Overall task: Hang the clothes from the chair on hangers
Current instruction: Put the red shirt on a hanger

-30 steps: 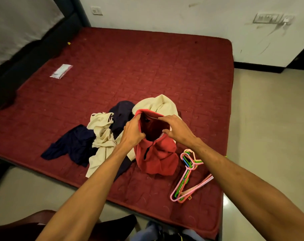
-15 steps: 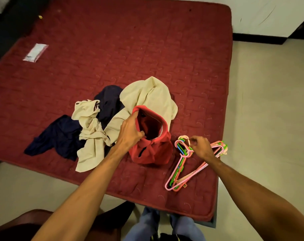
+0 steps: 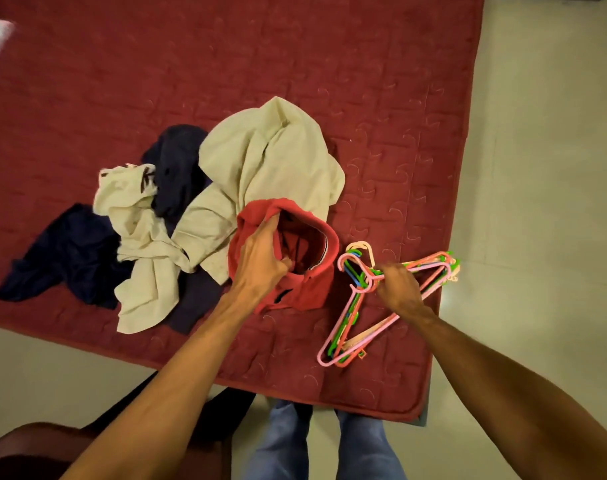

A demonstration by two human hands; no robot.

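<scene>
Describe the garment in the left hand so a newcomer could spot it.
On the dark red mattress, clothes lie heaped near its front edge. At the heap's right end, beside the plastic hangers, the left hand grips the red polo shirt by its collar. It alone is red, unlike the cream garment and navy garment.

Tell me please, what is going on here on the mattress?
A person stands at a red mattress. The left hand grips the collar of a red shirt and holds it open. The right hand grips a bundle of plastic hangers beside the shirt. Cream clothes and navy clothes lie in a heap next to the shirt, not yet hung.
</scene>
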